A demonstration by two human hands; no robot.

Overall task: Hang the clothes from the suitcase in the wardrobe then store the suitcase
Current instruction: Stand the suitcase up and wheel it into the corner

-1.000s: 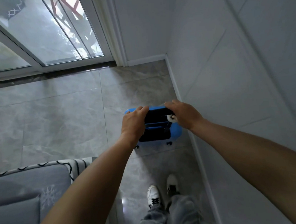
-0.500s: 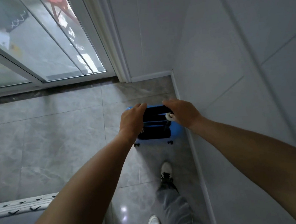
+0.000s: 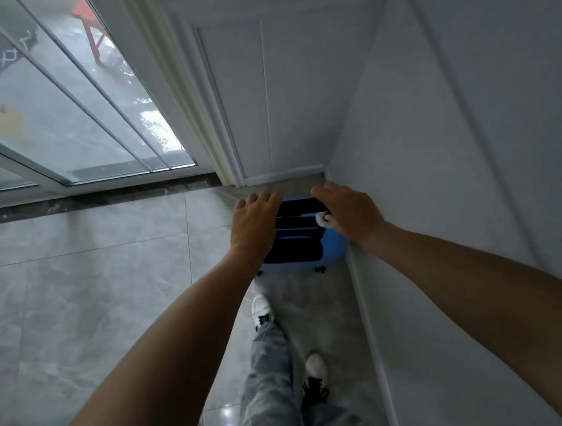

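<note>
A blue suitcase with a black top panel stands upright on the floor, tight against the right-hand wall near the room's corner. My left hand rests on its top left edge with the fingers stretched forward. My right hand grips the top right edge, fingers curled over the far side. A small white tag or charm shows just beside my right hand. The suitcase's lower body and front are hidden under my hands and arms. No wardrobe or clothes are in view.
A white panelled wall runs along the right, meeting another white panel at the corner ahead. A glass sliding door with a dark threshold is on the left. My feet stand on grey marble tiles.
I have walked forward, pushing the suitcase closer to the corner along the right wall. My left hand's fingers have straightened. The sofa at the lower left has dropped out of view.
</note>
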